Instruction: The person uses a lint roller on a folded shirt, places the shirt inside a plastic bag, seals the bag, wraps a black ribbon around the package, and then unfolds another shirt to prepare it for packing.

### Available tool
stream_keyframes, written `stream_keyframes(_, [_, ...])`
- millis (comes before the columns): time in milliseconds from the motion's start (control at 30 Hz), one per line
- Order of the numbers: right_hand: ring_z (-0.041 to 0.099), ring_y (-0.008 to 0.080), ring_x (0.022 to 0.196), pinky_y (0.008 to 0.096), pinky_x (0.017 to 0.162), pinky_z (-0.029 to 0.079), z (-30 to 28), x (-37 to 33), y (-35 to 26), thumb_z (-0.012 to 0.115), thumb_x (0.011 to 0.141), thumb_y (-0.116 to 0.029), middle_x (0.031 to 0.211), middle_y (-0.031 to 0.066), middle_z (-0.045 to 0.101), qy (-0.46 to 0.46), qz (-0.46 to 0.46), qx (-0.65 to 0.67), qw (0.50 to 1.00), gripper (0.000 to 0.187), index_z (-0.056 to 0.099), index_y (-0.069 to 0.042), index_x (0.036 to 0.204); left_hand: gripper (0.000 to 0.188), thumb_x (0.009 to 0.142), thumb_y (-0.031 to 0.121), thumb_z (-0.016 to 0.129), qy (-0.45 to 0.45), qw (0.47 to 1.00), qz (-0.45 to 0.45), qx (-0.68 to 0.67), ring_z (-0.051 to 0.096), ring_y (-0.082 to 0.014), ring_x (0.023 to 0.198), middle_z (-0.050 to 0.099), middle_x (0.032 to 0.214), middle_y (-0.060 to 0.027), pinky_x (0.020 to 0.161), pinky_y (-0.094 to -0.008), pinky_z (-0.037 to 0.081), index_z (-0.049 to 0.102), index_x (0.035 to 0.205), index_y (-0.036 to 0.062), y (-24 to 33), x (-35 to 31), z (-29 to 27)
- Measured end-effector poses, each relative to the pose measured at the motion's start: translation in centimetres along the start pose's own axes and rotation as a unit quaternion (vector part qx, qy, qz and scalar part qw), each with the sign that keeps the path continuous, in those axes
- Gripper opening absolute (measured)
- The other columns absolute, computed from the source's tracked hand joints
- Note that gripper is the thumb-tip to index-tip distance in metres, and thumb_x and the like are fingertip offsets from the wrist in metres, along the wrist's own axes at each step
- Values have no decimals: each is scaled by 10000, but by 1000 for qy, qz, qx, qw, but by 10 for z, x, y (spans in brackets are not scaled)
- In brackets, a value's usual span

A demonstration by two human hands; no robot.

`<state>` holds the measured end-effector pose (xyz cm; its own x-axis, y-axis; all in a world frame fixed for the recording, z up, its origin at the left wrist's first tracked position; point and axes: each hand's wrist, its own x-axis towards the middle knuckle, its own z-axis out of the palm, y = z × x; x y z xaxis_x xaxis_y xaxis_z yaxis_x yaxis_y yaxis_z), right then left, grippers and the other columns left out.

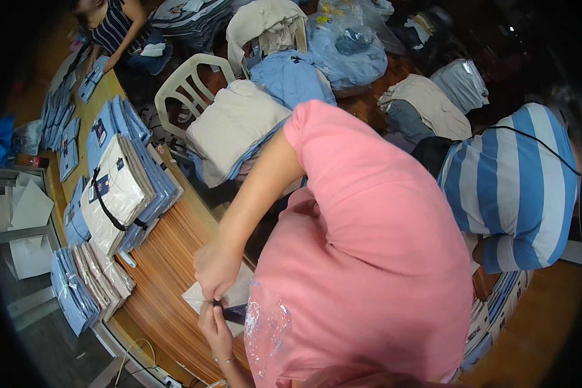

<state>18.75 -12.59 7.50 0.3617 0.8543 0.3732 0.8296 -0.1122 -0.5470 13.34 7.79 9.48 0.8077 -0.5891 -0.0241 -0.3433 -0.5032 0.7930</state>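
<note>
Evidently, small things carried the risk: from my remote seat I watched the right hand (216, 271) and left hand (215, 331), lower left of centre, fingers of both closed in a pinch on a small black piece (218, 304). So slight a hold, I judged, could have slipped, with a dark navy strip (237, 315) and a thin off-white sheet (196, 299) close by. At the frame's left, a tall, uneven stack of folded cream and blue shirts (124, 208) wore slick clear film; a bump might have sent it sliding across the brown wood-grain tabletop (174, 258). Crinkled, glinting transparent plastic (268, 330) lay against the smooth pink shirt (381, 246).
</note>
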Motion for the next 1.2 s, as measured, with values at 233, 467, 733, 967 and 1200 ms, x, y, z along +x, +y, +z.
stream_keyframes(233, [607, 302, 685, 416, 581, 446, 45, -2, 15, 543, 808, -227, 704, 120, 632, 147, 50, 77, 985, 184, 604, -55, 789, 156, 933, 136, 473, 62, 910, -215, -350, 409, -52, 555, 499, 675, -3, 510, -196, 335, 531, 844, 23, -13, -1, 22])
stream_keyframes(467, [610, 302, 721, 404, 609, 451, 32, -10, -8, 581, 806, -238, 747, 117, 648, 7, 138, 183, 973, 185, 658, -77, 854, 175, 922, 119, 485, -31, 952, -219, -209, 393, -49, 570, 496, 652, 6, 517, -191, 326, 533, 802, 1, 8, -13, 11])
stream_keyframes(733, [602, 309, 638, 420, 550, 453, -13, -10, -55, 544, 817, -257, 692, 106, 631, -35, -91, -13, 995, 181, 620, -96, 783, 239, 877, 101, 496, -59, 992, -100, -43, 360, -83, 532, 433, 554, -21, 482, -265, 304, 483, 679, -32, 63, -41, -2])
stream_keyframes(967, [594, 333, 643, 453, 569, 445, -22, -19, -75, 537, 832, -251, 670, 110, 619, -49, -124, -37, 990, 175, 605, -97, 786, 300, 898, 177, 497, -106, 966, -158, -174, 332, -56, 527, 418, 569, 26, 478, -231, 252, 470, 644, 21, 73, -52, -3])
stream_keyframes(1200, [597, 330, 683, 429, 591, 452, -32, -17, -79, 548, 828, -242, 731, 143, 623, -68, -45, 56, 995, 183, 599, -66, 815, 256, 921, 173, 474, -93, 919, -202, -325, 304, -50, 528, 417, 604, 32, 480, -222, 246, 463, 702, 41, 63, -56, -5])
